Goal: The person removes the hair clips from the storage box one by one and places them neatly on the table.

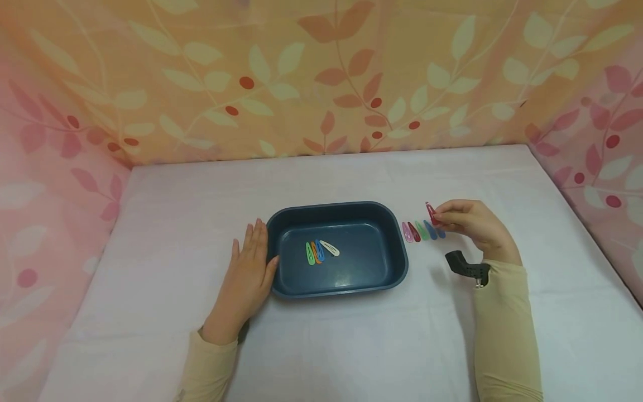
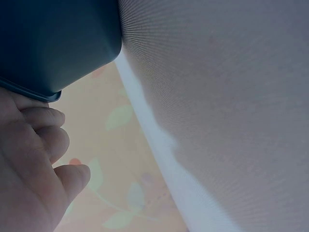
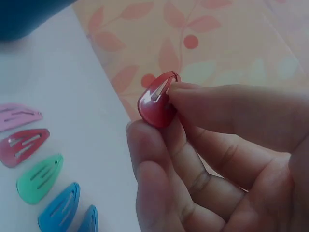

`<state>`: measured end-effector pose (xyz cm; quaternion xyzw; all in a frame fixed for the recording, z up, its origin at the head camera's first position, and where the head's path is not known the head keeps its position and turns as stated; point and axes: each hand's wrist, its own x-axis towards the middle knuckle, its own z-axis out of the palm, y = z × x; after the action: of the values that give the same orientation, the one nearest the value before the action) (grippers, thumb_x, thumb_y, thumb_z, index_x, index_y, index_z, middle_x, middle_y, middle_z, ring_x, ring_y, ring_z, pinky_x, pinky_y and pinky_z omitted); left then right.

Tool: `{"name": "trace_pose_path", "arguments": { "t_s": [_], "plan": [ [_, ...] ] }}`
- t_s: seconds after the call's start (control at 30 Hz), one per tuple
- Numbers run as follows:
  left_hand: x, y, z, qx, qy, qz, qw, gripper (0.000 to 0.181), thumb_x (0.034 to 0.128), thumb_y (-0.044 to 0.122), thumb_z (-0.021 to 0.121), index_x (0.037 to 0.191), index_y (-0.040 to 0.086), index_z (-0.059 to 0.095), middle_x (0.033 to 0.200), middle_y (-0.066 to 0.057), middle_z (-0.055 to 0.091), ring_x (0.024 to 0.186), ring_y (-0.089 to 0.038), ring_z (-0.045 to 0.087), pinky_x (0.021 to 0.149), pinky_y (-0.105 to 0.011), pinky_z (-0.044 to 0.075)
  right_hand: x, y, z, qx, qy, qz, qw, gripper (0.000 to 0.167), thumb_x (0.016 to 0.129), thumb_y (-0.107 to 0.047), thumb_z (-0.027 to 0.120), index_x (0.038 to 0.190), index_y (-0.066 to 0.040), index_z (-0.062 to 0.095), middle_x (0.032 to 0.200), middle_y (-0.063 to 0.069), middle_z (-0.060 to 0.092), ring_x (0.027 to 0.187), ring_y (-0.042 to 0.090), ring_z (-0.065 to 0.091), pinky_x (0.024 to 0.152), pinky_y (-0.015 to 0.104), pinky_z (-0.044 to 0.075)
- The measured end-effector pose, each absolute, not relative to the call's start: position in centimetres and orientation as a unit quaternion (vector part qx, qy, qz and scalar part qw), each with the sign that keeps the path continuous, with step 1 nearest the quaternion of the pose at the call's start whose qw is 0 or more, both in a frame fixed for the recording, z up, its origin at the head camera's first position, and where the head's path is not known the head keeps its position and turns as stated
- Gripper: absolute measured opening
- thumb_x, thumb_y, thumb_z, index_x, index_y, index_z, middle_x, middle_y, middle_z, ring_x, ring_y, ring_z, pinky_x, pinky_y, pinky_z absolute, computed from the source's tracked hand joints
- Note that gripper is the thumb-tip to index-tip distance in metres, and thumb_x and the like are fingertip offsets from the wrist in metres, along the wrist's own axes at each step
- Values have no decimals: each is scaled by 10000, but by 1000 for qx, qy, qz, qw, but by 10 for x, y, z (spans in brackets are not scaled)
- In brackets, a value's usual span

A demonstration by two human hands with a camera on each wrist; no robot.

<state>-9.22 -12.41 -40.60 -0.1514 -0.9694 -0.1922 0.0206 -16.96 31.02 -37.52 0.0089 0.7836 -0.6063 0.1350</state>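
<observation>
And here we have the right hand [image 1: 474, 223], thumb and fingertips pinching a red clip [image 3: 157, 104]! We see it raised above the table [image 1: 321, 340], out at the tips of those fingers, tilted with its narrow end up. What a shine: deep glossy red, teardrop-shaped, a slim tongue cut through the middle, a pale glint across its face.

Look to the left of that hand, and we find a neat row: a pink clip [image 1: 407, 231], a second red clip [image 1: 414, 231], a green clip [image 1: 421, 230], then two blue clips [image 1: 430, 230], the last partly covered by the fingers.

Over to the left hand [image 1: 246, 276]: we see its fingers lying straight along the outside of the blue tray [image 1: 400, 262], thumb over the rim. To the right of that thumb, down on the tray floor, sit a lime clip [image 1: 310, 253], an orange clip [image 1: 315, 254], a bright blue clip [image 1: 320, 250] and a white clip [image 1: 330, 248] fanned outward.

Now the edges! We have the tray's right rim between the hands, just beside the pink clip. Right of the right hand, white cloth stretches well out to the table's edge; beyond both hands, the far edge meets a leafy curtain [image 1: 321, 72].
</observation>
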Motion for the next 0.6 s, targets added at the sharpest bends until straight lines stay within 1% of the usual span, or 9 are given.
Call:
{"name": "trace_pose_path", "arguments": {
  "t_s": [0.3,0.47,0.6],
  "plan": [
    [-93,-124,-405,-155,-969,-191,25,667,992,255,439,1468,-91,126,1549,-208,93,1427,-343,60,1102,-567,69,-171,324,-380,47,768,-620,151,173,888,-18,629,813,-141,726,806,-68,684,767,50,647,724,195,524],
    [-93,-124,-405,-156,-969,-191,25,667,992,256,438,1467,-94,125,1549,-213,90,1423,-358,71,1102,-567,68,-173,333,-386,82,783,-594,166,150,891,-78,648,808,-175,726,806,-90,683,771,38,633,723,192,522],
    [-92,-124,-406,-154,-969,-192,24,671,992,257,440,1468,-92,121,1549,-212,88,1422,-363,71,1101,-569,66,-174,340,-391,99,786,-584,178,83,897,-128,653,865,-148,727,826,-81,680,791,57,638,740,205,524]
  ]
}}
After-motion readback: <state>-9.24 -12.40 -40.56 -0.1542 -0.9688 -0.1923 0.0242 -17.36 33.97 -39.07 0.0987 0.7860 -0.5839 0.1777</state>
